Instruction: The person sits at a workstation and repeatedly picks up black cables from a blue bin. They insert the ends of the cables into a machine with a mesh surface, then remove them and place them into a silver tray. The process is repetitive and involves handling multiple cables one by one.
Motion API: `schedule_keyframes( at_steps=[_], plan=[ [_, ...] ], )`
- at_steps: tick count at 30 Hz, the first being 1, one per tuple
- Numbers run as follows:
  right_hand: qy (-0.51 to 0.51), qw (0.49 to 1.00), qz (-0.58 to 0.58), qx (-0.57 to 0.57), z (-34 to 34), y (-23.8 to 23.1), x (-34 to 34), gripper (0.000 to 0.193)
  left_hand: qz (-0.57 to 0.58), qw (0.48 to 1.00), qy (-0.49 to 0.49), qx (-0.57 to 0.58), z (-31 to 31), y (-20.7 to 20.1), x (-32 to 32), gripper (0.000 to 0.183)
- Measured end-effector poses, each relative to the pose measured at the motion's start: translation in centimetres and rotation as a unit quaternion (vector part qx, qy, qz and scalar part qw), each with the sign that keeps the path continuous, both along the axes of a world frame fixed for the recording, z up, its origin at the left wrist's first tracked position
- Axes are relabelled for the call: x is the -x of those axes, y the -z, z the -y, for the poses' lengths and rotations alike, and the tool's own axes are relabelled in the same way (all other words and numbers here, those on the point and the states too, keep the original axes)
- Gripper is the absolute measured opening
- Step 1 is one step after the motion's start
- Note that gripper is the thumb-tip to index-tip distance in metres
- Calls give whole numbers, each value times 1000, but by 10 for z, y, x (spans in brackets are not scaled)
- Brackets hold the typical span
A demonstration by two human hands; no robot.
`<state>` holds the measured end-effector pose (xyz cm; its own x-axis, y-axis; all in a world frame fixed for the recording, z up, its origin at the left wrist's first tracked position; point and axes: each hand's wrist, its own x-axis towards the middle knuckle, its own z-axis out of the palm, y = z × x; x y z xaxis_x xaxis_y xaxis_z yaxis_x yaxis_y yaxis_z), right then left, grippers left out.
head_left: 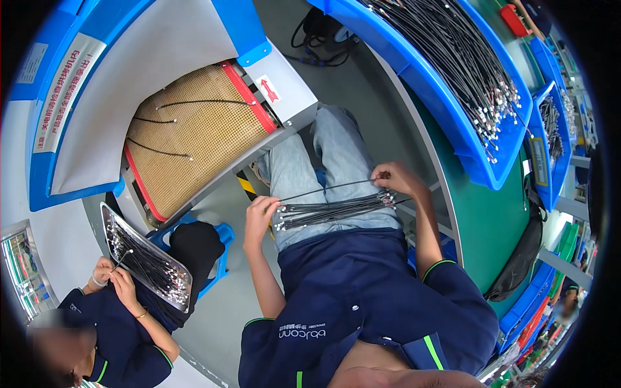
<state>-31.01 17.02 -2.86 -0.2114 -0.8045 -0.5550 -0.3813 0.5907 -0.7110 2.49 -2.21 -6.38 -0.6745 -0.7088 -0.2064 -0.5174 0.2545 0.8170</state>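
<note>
Across my thighs lies a bundle of black cables (336, 212) with small white connectors at both ends. One single black cable (326, 190) is stretched just above it. My left hand (262, 213) pinches that cable's left end beside the bundle's connectors. Somewhat higher, my right hand (396, 178) has thumb and fingers closed on its right end. Both hands are closed, and the cable slants slightly up to the right. The connectors at its ends are mostly hidden by my fingertips.
Ahead on the left, a blue-and-white machine (174, 39) has a mesh conveyor belt (194, 139) carrying several cables. A large blue bin (446, 139) of black cables stands on the green bench (482, 239) at right. Lower left, a co-worker (129, 323) handles cables over a metal tray (107, 223).
</note>
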Motion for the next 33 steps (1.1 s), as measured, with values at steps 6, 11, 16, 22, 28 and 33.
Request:
schedule_keyframes(
  at_steps=[6, 11, 16, 22, 28, 33],
  plan=[
    [-67, 980, -87, 169, 30, -16, -25, 14, -51, 997, 15, 48, -5, -10, 16, 11],
    [-103, 969, -71, 215, 61, -37, -56, 15, -106, 990, 34, 89, -12, -34, 40, 10],
    [-108, 947, -88, 291, 75, -48, -78, 15, -131, 974, 40, 179, -17, -51, 52, 12],
    [-118, 929, -115, 330, 76, -50, -79, 12, -137, 970, 29, 201, -19, -59, 52, 11],
    [-140, 902, -166, 374, 76, -49, -76, 13, -151, 965, 29, 211, -19, -60, 56, 10],
    [-159, 884, -199, 391, 75, -46, -75, 13, -147, 967, 37, 207, -17, -61, 55, 10]
  ],
)
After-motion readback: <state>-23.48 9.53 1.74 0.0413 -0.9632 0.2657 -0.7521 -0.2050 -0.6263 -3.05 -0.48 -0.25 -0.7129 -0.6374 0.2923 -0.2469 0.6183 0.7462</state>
